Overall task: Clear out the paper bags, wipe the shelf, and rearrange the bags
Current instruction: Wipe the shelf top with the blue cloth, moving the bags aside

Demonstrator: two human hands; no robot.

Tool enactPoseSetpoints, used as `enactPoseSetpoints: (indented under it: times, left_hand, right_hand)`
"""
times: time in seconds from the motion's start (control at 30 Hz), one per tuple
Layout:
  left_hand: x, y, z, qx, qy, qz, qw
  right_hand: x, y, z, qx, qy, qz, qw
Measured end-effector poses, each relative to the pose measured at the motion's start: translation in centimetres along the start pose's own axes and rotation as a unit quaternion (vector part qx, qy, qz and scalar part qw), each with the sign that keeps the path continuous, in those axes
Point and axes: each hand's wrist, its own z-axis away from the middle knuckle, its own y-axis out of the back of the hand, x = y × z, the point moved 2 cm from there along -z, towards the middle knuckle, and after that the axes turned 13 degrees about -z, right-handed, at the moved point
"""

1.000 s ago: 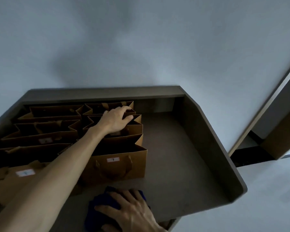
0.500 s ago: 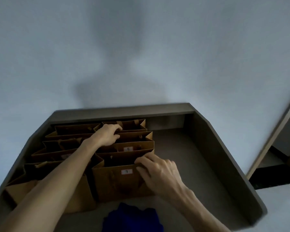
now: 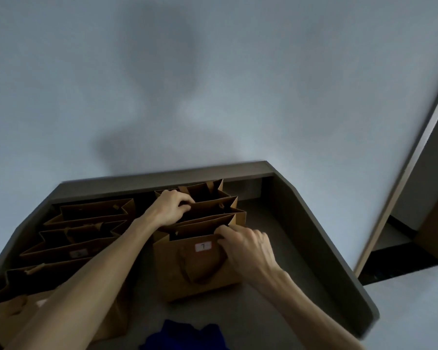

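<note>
Two rows of brown paper bags stand on a dark grey shelf [image 3: 276,248]. The right row [image 3: 208,208] is bunched together and stands apart from the left row [image 3: 86,228]. My left hand [image 3: 171,207] is closed on the top edges of the bags at the back of the right row. My right hand [image 3: 243,245] grips the top rim of the front bag [image 3: 195,269], which carries a small white label marked 7. A blue cloth [image 3: 185,335] lies loose on the shelf at the near edge, with neither hand on it.
A raised rim [image 3: 321,236] bounds the shelf at the back and right. A pale wall [image 3: 213,84] rises behind it. A dark door frame [image 3: 412,157] and an opening stand at the right. Bare shelf surface lies right of the bags.
My right hand left the blue cloth and took hold of the front bag's rim. My left hand closed on the back bags. The right row has shifted right, away from the left row.
</note>
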Motion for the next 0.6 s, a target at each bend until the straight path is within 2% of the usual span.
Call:
enactPoseSetpoints:
  times: [0.4, 0.6]
  left_hand:
    - [9.3, -2.8, -6.9, 0.006, -0.068, 0.053, 0.996]
    - [11.3, -4.1, -9.7, 0.006, -0.082, 0.056, 0.995]
  right_hand:
    - [7.4, 5.2, 2.3, 0.082, -0.104, 0.01, 0.991]
    - [9.9, 5.8, 2.3, 0.111, -0.132, 0.023, 0.985]
